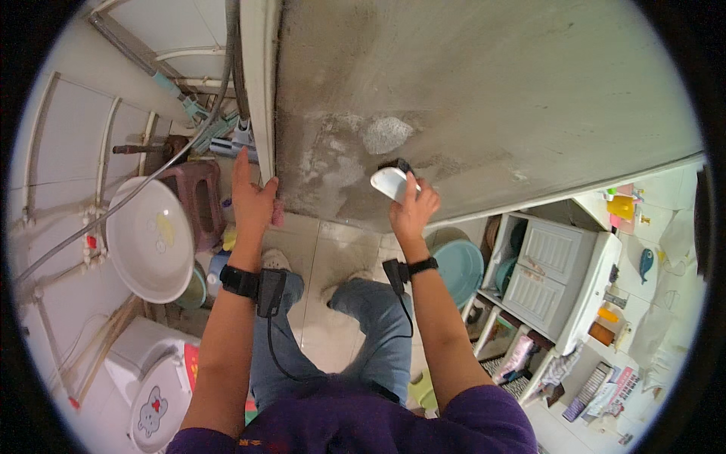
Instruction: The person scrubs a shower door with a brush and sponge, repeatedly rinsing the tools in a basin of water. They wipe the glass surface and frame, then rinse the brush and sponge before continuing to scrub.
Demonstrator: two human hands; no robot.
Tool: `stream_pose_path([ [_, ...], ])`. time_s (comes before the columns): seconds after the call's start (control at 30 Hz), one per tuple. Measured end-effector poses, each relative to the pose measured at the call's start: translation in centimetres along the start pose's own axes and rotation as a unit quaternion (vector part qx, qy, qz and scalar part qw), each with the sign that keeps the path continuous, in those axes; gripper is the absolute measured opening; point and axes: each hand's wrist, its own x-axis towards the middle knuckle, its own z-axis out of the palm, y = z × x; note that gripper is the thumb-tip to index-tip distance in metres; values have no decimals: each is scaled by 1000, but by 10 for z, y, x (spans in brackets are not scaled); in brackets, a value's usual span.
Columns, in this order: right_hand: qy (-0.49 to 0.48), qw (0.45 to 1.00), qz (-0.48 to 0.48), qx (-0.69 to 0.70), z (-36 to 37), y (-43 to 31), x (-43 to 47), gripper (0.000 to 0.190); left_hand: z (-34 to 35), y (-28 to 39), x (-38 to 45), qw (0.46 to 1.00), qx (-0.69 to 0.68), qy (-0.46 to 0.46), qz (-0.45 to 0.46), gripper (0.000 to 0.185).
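My right hand (413, 211) grips a white-backed scrub brush (390, 183) with dark bristles. The brush is held at the stained grey-green panel (482, 85), just below a patch of white foam (387, 135). Thinner whitish smears spread to the left of that patch. My left hand (252, 196) is beside the panel's pale edge frame (264, 102), index finger stretched out and thumb apart. Whether it touches the frame I cannot tell. A small pink thing (278, 213) shows just past the left thumb, partly hidden.
At left are a grey hose (164, 164), a white basin (148, 241), a maroon plastic stool (198, 198) and a mop head (227, 146). At right, a blue-green basin (459, 272) stands by a white cabinet (536, 275). My feet are on the tiled floor (317, 329).
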Motion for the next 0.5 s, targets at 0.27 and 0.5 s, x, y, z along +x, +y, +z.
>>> stream_pose_path([
  [0.27, 256, 966, -10, 31, -67, 18, 98, 97, 54, -55, 42, 993, -98, 52, 31, 63],
  [0.5, 279, 958, -50, -43, -33, -18, 112, 101, 53, -71, 60, 987, -122, 46, 96, 39],
])
